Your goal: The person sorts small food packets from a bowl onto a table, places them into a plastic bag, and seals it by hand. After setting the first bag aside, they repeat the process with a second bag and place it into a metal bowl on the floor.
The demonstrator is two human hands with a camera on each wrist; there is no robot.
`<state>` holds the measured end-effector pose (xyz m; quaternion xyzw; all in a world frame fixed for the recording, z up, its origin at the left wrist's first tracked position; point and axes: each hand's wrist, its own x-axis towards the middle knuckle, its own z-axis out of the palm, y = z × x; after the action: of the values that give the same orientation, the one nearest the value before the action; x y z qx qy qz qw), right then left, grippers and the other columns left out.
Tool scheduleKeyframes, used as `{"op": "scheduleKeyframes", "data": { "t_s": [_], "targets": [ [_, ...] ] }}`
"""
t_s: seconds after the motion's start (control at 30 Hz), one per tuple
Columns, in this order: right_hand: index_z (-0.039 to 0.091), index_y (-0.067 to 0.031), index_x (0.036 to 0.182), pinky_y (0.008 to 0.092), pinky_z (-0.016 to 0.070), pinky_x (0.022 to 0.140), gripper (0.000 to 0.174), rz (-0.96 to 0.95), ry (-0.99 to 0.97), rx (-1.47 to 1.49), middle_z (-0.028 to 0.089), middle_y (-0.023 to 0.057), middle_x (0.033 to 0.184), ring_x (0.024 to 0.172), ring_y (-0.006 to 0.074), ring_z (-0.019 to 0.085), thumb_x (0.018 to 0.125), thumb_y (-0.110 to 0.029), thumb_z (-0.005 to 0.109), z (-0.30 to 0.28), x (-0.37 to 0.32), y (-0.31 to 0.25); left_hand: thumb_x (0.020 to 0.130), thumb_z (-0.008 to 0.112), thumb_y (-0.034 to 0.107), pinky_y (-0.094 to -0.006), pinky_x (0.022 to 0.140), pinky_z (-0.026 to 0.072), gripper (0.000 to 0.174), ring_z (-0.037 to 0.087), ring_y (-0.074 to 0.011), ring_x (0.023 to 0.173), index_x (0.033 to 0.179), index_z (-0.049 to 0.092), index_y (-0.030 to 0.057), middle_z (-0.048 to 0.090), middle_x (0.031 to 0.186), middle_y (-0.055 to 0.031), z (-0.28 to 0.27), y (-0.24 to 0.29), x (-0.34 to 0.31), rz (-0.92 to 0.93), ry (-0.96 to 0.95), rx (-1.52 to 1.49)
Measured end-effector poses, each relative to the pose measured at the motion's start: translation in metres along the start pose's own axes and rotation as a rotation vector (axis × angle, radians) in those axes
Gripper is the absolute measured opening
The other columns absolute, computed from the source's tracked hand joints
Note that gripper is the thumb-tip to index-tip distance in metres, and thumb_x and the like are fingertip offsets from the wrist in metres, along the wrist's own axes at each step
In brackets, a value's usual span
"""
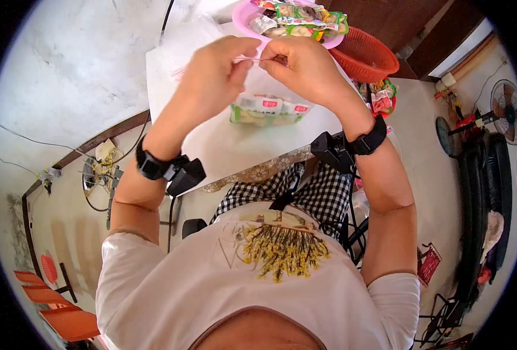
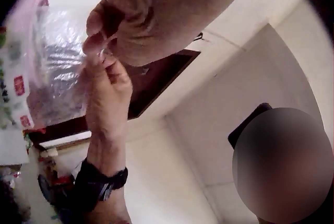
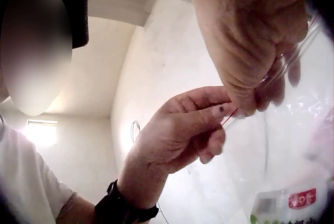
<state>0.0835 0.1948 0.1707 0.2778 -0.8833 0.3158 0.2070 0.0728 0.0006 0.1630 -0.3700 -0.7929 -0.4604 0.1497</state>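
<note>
Close together over the white table (image 1: 211, 157), both hands hold a clear plastic bag (image 2: 65, 51) by its edge, along which a thin red line runs. My left hand (image 1: 214, 76) pinches that edge between thumb and fingers. Opposite it, fingertips almost meeting, my right hand (image 1: 305, 64) pinches the same edge. In the right wrist view the clear film hangs beside the fingers. Below the hands a green and white food packet (image 1: 268, 111) with red labels lies on the table.
A pink basin (image 1: 244, 17) piled with similar packets stands at the back, with a red plastic basket (image 1: 366, 55) to its right. More packets (image 1: 382, 96) sit below the basket. Clear plastic and pink-edged material (image 1: 179, 71) lie left of the left hand, near the wall.
</note>
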Motion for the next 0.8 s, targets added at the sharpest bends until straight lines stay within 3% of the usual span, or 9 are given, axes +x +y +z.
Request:
{"op": "scheduleKeyframes", "data": {
  "t_s": [0.1,0.5,0.6,0.7,0.8],
  "targets": [
    [0.062,0.0011,0.085,0.0305,0.0463,0.062,0.012,0.070,-0.080,-0.018,0.061,0.0104,0.072,0.065,0.0192,0.059,0.083,-0.010,0.065,-0.007,-0.003,-0.006,0.089,0.056,-0.005,-0.0233,0.060,0.0506,0.021,0.058,-0.0100,0.067,0.107,0.065,0.0013,0.064,0.095,-0.0056,0.007,-0.008,0.008,0.015,-0.071,0.096],
    [0.061,0.0016,0.085,0.0285,0.0477,0.067,0.009,0.072,0.041,-0.023,0.062,0.0058,0.075,0.070,0.0135,0.058,0.081,-0.003,0.068,-0.040,-0.046,0.025,0.088,0.060,-0.002,-0.0212,0.058,0.0481,0.017,0.056,-0.0068,0.066,0.103,0.068,0.0021,0.063,0.086,-0.0013,0.005,-0.010,0.009,-0.164,-0.052,-0.081],
    [0.062,0.0014,0.086,0.0263,0.0473,0.068,0.009,0.129,0.033,0.094,0.061,0.0025,0.076,0.072,0.0102,0.057,0.082,-0.003,0.068,-0.049,-0.055,0.030,0.089,0.060,-0.002,-0.0209,0.058,0.0480,0.017,0.056,-0.0062,0.066,0.103,0.068,0.0022,0.063,0.086,-0.0009,0.005,-0.011,0.010,-0.148,-0.057,-0.072],
    [0.063,0.0009,0.085,0.0292,0.0476,0.063,0.013,0.175,-0.003,0.164,0.062,0.0073,0.072,0.066,0.0142,0.059,0.079,-0.008,0.070,-0.053,-0.061,0.042,0.088,0.061,-0.001,-0.0221,0.058,0.0485,0.016,0.058,-0.0076,0.065,0.102,0.068,0.0009,0.063,0.085,-0.0025,0.006,-0.012,0.010,-0.139,-0.070,-0.080],
    [0.064,0.0002,0.090,0.0259,0.0473,0.069,0.010,0.205,-0.074,0.206,0.061,0.0015,0.076,0.072,0.0099,0.057,0.082,-0.005,0.068,-0.057,-0.065,0.045,0.086,0.063,0.000,-0.0243,0.057,0.0494,0.016,0.060,-0.0102,0.063,0.101,0.067,-0.0010,0.064,0.085,-0.0054,0.006,-0.009,0.011,-0.132,-0.077,-0.101]
  ]
}}
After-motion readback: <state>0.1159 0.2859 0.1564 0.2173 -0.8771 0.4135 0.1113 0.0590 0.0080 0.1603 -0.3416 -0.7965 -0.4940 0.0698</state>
